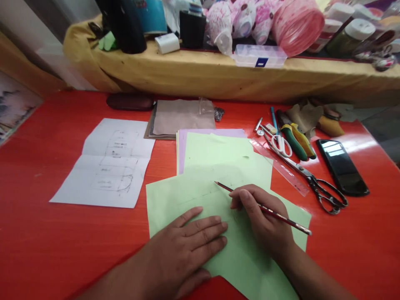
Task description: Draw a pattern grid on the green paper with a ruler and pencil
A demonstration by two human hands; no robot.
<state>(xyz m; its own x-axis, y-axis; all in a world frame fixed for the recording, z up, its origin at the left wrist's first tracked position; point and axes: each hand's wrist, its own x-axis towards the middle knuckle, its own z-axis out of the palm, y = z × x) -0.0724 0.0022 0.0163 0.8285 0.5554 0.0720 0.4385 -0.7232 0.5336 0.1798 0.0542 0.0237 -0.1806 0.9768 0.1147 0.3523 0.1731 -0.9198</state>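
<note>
My left hand lies flat on a pale green sheet of paper, its fingers stretched toward the right. In my right hand is a dark red pencil, pinched between thumb and fingers. The pencil's point rests on or just over the sheet, above a thin drawn line that slants across it. Under this sheet, farther back, is a stack of green and lilac paper. To the left lies a creased white sheet with a pencilled pattern and small writing.
Right of the papers are a clear ruler, large scissors, green-yellow pliers and a black phone. Brown sheets and a dark case lie at the back. Behind them, a cloth-covered ledge carries jars and a plastic box.
</note>
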